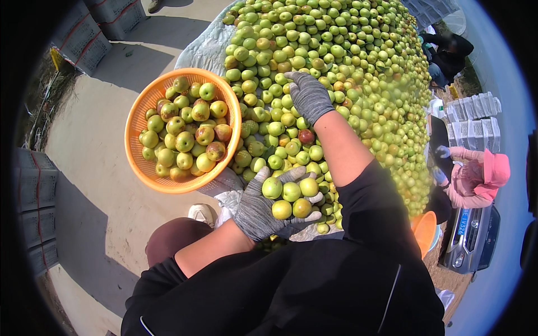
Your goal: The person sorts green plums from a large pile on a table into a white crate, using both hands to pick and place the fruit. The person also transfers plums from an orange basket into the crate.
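My left hand (262, 206), in a grey knitted glove, is palm up near my body and holds several round green-yellow fruits (291, 192) that look like jujubes. Over the big fruit pile (370, 84) is my right hand (310, 95), gloved alike, back upward; its fingertips are beside green fruits, and its underside is hidden, so a grip cannot be made out. Left of both hands stands an orange perforated plastic basket (130, 138), partly filled with green and brown-blotched fruits (185, 141).
A pale sheet (206, 50) lies under the pile. Strapped crates (38, 210) stand at left. Across the pile are a person in pink (475, 174), a person in dark clothes (449, 52), white crates (473, 122), an orange basin (424, 233) and a car (473, 239).
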### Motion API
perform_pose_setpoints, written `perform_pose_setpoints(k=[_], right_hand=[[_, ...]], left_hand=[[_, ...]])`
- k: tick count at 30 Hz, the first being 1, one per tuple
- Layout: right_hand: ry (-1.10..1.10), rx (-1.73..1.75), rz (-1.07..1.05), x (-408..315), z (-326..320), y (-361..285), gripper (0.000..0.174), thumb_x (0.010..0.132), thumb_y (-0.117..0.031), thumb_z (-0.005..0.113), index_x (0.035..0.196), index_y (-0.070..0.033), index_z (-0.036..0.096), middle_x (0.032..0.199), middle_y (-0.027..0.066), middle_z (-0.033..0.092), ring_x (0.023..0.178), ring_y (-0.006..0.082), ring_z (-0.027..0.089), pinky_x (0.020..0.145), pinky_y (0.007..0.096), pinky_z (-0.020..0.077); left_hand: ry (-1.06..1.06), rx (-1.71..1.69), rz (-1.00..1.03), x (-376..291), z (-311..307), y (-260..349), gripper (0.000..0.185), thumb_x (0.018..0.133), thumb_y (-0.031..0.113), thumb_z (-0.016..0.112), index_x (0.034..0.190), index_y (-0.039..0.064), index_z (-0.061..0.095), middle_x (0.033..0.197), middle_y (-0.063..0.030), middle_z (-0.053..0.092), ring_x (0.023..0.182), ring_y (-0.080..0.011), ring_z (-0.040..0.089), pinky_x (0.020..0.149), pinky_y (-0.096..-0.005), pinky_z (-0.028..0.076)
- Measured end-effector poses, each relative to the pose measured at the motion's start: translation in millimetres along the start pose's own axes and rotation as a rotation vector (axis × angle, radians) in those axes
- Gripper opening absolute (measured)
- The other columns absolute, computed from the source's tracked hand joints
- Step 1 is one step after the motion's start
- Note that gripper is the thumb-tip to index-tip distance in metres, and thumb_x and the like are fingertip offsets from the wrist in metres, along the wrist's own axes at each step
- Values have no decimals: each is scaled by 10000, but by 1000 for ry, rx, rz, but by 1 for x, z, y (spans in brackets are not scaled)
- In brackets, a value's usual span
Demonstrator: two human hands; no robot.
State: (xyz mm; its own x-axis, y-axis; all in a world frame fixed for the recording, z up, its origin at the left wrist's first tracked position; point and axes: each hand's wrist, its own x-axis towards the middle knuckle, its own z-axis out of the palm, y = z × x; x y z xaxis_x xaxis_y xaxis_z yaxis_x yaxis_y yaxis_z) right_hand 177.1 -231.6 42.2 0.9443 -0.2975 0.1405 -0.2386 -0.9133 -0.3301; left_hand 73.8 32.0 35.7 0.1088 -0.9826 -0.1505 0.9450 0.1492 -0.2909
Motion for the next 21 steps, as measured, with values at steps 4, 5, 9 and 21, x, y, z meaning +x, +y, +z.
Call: perform_pose_setpoints(k=[4, 5, 9, 21], right_hand=[[-268, -454, 165, 49, 23, 4, 305, 983, -235, 589, 1246, -104, 669, 1305, 167, 644, 1184, 325, 645, 1034, 436, 510], [-315, -463, 161, 53, 21, 6, 301, 981, -249, 595, 1229, -97, 672, 1286, 167, 656, 1171, 327, 652, 1026, 430, 513], [-541, -476, 75, 62, -14, 14, 296, 988, -300, 596, 1179, -93, 691, 1219, 171, 690, 1112, 328, 675, 1003, 424, 517], [-783, -493, 7, 12, -12, -26, 445, 887, -332, 707, 1260, -96, 655, 1198, 168, 694, 1132, 324, 668, 1007, 428, 520]], left_hand=[[-2, -57, -14, 1, -7, -1, 845, 1004, 727, 268, 1544, 88, 384, 1589, -221, 351, 1456, -469, 339, 1173, -726, 230], [44, 5, 20, 1, -8, 0, 844, 1003, 728, 273, 1541, 88, 390, 1589, -214, 354, 1449, -468, 350, 1173, -723, 235], [9, -53, -39, -4, -7, 5, 840, 1007, 720, 287, 1541, 80, 389, 1584, -200, 369, 1433, -465, 378, 1166, -711, 269], [-60, 398, 2, -7, -12, 1, 716, 1039, 626, 289, 1523, 115, 418, 1520, -116, 476, 1401, -326, 450, 1173, -502, 364]])
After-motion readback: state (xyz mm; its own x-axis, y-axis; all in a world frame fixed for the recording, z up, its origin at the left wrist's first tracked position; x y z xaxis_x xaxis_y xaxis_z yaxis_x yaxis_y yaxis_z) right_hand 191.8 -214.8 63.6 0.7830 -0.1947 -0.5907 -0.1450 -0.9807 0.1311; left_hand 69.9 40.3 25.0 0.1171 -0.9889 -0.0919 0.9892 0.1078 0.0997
